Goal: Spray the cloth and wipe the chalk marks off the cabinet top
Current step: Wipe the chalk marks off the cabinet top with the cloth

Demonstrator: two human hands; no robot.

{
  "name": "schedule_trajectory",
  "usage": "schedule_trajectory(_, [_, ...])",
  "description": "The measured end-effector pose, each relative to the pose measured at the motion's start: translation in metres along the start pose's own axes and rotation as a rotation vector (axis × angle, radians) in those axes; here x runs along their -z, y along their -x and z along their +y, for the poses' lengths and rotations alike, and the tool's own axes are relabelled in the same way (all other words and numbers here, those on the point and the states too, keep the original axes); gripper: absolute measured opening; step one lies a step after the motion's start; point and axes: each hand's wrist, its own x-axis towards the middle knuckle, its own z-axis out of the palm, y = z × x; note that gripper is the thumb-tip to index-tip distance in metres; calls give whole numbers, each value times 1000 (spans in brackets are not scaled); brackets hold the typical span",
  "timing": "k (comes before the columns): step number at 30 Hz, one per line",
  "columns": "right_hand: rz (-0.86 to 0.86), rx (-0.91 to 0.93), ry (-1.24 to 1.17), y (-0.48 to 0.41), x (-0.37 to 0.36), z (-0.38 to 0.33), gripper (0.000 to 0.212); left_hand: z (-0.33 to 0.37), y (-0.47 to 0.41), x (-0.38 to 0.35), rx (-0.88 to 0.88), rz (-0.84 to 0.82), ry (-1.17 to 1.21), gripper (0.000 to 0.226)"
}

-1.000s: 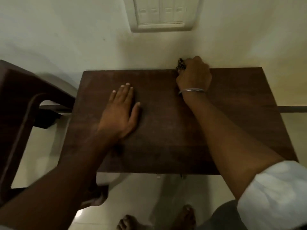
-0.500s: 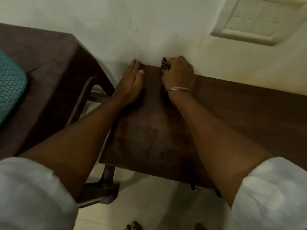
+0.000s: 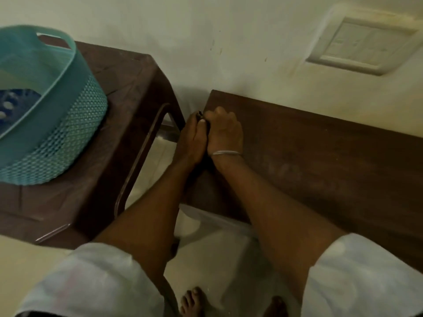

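Looking down from the head camera, I see nearest me the person's bare feet [image 3: 191, 302] on the pale tiled floor [image 3: 219, 259], and above them two white sleeves [image 3: 96, 282] pushed up the forearms. Both arms reach forward and meet at the left edge of the cabinet top [image 3: 332, 161], a dark wood surface set against the wall.

The right hand [image 3: 225, 131] rests on the top near its far left corner. It has a thin metal bangle [image 3: 226, 153] on the wrist, and its fingers are clenched round the dark cloth [image 3: 201, 116]. Only a small bunch of cloth pokes out past the knuckles, right at the left edge.

The left hand [image 3: 191, 143] lies just off that edge, pressed side to side against the right hand. Its thumb tip touches the cloth. I cannot tell whether it pinches the cloth or only touches it.

To the right of the hands, toward the middle of the top, there are faint pale chalk marks [image 3: 283, 171] smeared on the wood.

Left of the cabinet, just beside it, stands a brown plastic stool [image 3: 128, 92]. A teal basket [image 3: 75, 124] with a mesh wall sits on it, and something dark blue with pale spots lies inside, too blurred to name.

Farthest off, a cream wall [image 3: 183, 30] carries a white switch plate [image 3: 364, 46] above the cabinet top's far edge
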Motion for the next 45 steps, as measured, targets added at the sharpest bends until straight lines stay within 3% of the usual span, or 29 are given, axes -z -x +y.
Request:
schedule_trajectory(3, [23,-20,-20,38,9,-9,18,-8,32,11,-22,-25,-92,31])
schedule_trajectory(8, [7,-19,13,93,30,-2,15,-12,82,14,-182,-75,-509,57])
schedule_trajectory(11, [25,-62,42,119,48,16,13,-2,110,-1,-252,-101,-596,65])
schedule_trajectory(26, [138,-350,205,225,109,94,13,25,168,-81,-624,-496,-717,72])
schedule_trajectory(34, [313,-469,-8,290,114,127,20,18,181,-88,-924,-519,-934,67])
schedule_trajectory(40, [518,-688,-209,319,100,143,26,30,179,-109,-779,-380,-938,62])
schedule_trajectory(45, [403,-710,-283,318,72,152,25,42,181,-141,-795,-395,-1027,65])
